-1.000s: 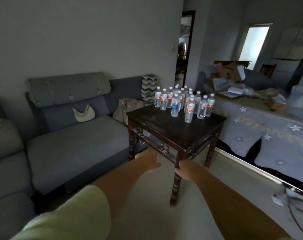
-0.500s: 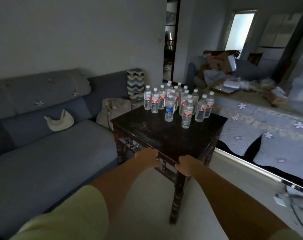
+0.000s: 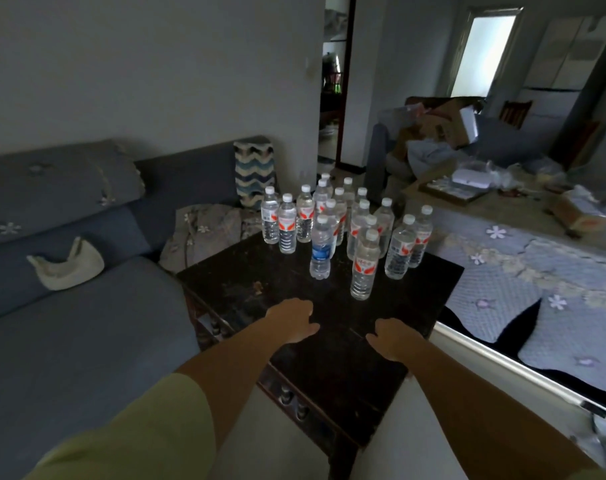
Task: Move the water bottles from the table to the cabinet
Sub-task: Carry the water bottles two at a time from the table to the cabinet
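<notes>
Both hands are held out over the near part of the dark table (image 3: pixel 246 289), the left hand (image 3: pixel 292 323) and the right hand (image 3: pixel 393 341) well apart, fingers loosely curled and nothing gripped. Whether the table is touched cannot be told. The water bottles (image 3: pixel 343 230) are clustered upright toward the far corner; a blue-labelled bottle (image 3: pixel 321 251) and a red-labelled bottle (image 3: pixel 365 268) are set nearest the hands. A grey sofa (image 3: pixel 86 323) is seen beside the left edge.

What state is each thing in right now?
water bottles: upright, capped, clustered on the table's far side
blue-label bottle: upright, capped, near the front
table: near half bare
left hand: empty, over the table
right hand: empty, over the table
</notes>
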Action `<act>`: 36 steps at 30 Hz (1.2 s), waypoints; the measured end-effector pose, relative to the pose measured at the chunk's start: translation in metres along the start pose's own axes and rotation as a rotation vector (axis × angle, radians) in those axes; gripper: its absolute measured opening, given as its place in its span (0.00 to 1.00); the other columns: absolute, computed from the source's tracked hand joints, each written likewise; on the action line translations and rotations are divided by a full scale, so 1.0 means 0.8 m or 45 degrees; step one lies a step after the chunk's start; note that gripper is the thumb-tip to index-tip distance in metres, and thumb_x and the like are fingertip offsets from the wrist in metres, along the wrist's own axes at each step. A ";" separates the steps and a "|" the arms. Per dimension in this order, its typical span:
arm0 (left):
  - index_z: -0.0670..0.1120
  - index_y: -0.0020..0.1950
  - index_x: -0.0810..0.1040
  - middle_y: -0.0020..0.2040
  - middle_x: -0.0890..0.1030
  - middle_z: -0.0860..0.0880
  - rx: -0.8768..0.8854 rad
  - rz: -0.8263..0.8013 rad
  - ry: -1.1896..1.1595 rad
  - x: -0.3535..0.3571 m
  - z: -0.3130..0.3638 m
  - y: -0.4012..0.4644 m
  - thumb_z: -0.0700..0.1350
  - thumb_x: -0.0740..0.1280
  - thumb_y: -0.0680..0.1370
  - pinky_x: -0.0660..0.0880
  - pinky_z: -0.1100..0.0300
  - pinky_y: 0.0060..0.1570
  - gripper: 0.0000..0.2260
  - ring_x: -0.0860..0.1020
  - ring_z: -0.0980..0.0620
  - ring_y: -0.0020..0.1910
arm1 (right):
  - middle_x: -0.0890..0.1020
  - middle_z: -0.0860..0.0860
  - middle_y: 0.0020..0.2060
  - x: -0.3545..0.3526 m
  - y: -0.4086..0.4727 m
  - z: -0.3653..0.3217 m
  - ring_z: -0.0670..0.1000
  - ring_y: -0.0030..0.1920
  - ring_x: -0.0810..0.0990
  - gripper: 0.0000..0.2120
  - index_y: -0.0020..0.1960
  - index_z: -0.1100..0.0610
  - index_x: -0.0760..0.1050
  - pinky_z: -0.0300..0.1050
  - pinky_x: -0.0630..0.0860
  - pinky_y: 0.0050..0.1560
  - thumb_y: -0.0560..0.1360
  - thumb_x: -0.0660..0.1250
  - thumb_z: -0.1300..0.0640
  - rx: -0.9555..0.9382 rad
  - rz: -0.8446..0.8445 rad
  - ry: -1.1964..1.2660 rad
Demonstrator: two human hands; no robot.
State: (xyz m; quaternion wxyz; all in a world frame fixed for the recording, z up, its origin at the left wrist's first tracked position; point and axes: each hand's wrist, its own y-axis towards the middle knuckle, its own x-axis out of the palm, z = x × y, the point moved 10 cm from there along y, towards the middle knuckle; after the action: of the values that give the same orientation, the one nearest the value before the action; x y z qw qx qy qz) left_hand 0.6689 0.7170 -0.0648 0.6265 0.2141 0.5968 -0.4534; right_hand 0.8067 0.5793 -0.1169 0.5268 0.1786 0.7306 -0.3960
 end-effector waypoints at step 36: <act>0.44 0.74 0.65 0.69 0.74 0.46 -0.070 -0.011 -1.208 0.041 -0.082 0.481 0.45 0.76 0.71 0.69 0.59 0.61 0.35 0.73 0.46 0.67 | 0.75 0.44 0.55 -0.020 0.313 0.043 0.46 0.55 0.76 0.35 0.68 0.52 0.64 0.42 0.71 0.57 0.67 0.78 0.57 0.422 0.665 1.471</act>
State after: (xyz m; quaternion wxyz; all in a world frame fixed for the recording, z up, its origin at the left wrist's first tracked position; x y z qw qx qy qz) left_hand 0.9457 0.9516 -0.2133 0.8334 -0.0360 0.2574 -0.4877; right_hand 1.0039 0.7115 -0.2044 0.0937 0.6129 0.7579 -0.2028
